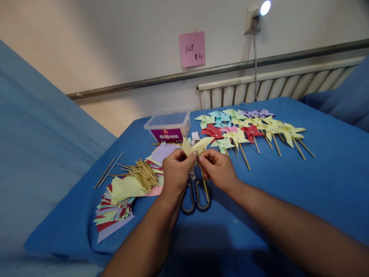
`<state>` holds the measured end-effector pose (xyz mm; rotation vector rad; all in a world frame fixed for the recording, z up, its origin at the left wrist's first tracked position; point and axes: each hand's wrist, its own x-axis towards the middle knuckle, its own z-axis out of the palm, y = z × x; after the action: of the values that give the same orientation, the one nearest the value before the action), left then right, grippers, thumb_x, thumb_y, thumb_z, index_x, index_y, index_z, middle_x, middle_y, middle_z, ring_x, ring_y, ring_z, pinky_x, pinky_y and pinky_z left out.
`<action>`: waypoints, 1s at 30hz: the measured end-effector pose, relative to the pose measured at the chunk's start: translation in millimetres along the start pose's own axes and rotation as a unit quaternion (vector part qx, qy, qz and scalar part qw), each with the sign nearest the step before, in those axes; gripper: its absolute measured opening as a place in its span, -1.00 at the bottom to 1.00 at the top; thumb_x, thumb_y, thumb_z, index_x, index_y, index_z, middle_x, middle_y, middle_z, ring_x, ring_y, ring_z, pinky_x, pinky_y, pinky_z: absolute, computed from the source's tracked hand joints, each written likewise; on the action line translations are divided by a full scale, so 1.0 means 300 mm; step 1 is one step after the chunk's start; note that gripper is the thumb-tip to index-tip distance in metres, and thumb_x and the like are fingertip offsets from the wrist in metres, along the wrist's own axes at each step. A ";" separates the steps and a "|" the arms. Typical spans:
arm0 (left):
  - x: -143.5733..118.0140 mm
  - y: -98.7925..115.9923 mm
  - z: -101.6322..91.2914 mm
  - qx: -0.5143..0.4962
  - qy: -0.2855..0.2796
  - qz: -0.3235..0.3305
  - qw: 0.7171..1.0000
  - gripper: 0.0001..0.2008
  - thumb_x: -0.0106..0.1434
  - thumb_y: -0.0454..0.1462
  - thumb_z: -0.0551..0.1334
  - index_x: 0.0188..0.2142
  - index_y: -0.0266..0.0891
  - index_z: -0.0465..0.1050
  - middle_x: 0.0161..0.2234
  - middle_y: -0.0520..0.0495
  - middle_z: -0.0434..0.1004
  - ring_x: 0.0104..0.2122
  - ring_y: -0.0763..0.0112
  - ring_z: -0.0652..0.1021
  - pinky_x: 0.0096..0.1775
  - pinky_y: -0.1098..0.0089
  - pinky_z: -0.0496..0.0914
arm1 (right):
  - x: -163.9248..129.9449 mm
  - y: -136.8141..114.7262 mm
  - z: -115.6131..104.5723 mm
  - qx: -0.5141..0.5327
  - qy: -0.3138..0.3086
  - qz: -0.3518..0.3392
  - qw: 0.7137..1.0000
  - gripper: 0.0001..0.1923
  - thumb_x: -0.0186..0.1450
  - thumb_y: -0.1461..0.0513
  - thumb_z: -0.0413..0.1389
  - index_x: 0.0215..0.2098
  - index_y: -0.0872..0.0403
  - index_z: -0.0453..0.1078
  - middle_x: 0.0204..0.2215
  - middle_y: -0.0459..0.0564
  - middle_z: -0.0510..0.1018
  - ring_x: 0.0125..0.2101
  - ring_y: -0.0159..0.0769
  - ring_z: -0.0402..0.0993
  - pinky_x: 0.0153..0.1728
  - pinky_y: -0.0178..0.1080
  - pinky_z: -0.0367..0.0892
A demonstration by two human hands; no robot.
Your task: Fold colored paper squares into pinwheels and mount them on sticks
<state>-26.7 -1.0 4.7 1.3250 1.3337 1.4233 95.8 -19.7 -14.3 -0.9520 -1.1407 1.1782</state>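
A folded yellow paper pinwheel (196, 147) held upright above the scissors (195, 194).

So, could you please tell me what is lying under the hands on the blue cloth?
Scissors lie below the left hand and right hand; their dark handle loops show, while the blades are mostly covered by the hands and yellow paper.

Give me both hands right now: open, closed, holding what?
Left hand: closed, pinching the yellow paper pinwheel.
Right hand: closed, fingertips on the same pinwheel, just above the scissors.
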 end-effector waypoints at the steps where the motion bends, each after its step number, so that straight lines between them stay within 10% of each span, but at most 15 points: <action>1: 0.000 0.001 0.000 0.001 0.000 0.000 1.000 -0.75 -0.05 -0.15 0.43 -0.43 -0.29 0.57 -0.51 0.01 0.52 -0.52 0.46 0.44 -0.42 0.45 0.30 | 0.000 -0.001 0.000 -0.003 0.001 -0.002 1.000 -0.71 0.22 0.01 0.14 -0.48 0.03 0.29 -0.75 -0.26 0.28 -0.74 -0.48 0.19 -0.71 -0.38 0.13; 30: 0.023 0.025 -0.007 -0.035 -0.041 -0.062 0.997 -0.74 -0.10 -0.17 0.44 -0.45 -0.32 0.58 -0.55 0.01 0.51 -0.60 0.51 0.39 -0.52 0.47 0.26 | 0.038 0.046 -0.022 -0.097 -0.005 -0.057 0.994 -0.73 0.23 0.04 0.12 -0.49 0.04 0.35 -0.65 -0.18 0.36 -0.61 -0.42 0.24 -0.59 -0.36 0.15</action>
<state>-29.1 4.1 13.4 1.2205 1.2773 1.3057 99.8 -6.1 -27.1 -1.0134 -1.3184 0.9946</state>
